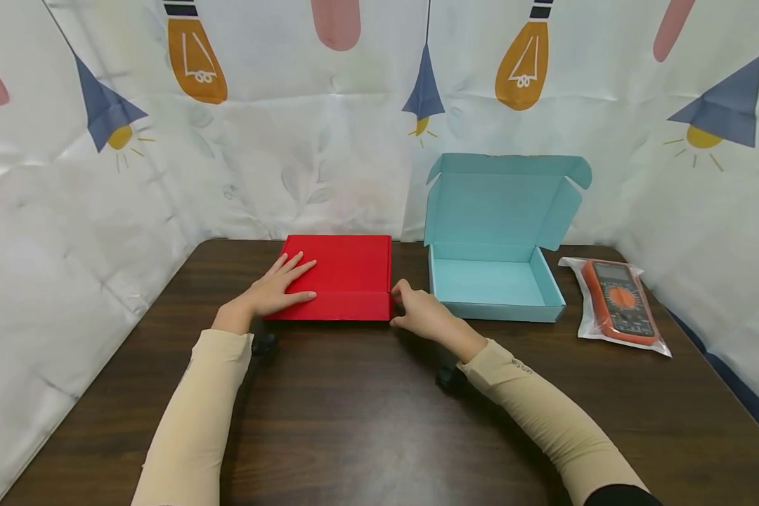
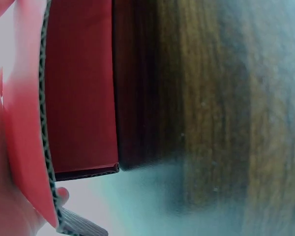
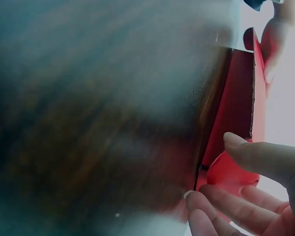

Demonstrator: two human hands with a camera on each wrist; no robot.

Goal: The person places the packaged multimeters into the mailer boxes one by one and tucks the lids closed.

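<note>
A red cardboard box (image 1: 351, 263) lies on the table, its lid lowered over it. On the lid's left part rests my left hand (image 1: 275, 287), palm down with fingers spread. The left wrist view shows the lid's corrugated edge (image 2: 43, 98) standing out from the red front wall (image 2: 81, 93). My right hand (image 1: 422, 313) is at the box's front right corner, thumb and fingers apart. In the right wrist view, its fingertips (image 3: 206, 194) touch around a rounded red tab (image 3: 231, 169) at that corner, with the thumb over the tab's upper edge.
Right of the red box, a light blue cardboard box (image 1: 493, 281) stands with its lid up. An orange multimeter (image 1: 623, 299) in a clear plastic bag lies further right. A patterned cloth (image 1: 354, 161) hangs behind the brown table (image 1: 354, 422).
</note>
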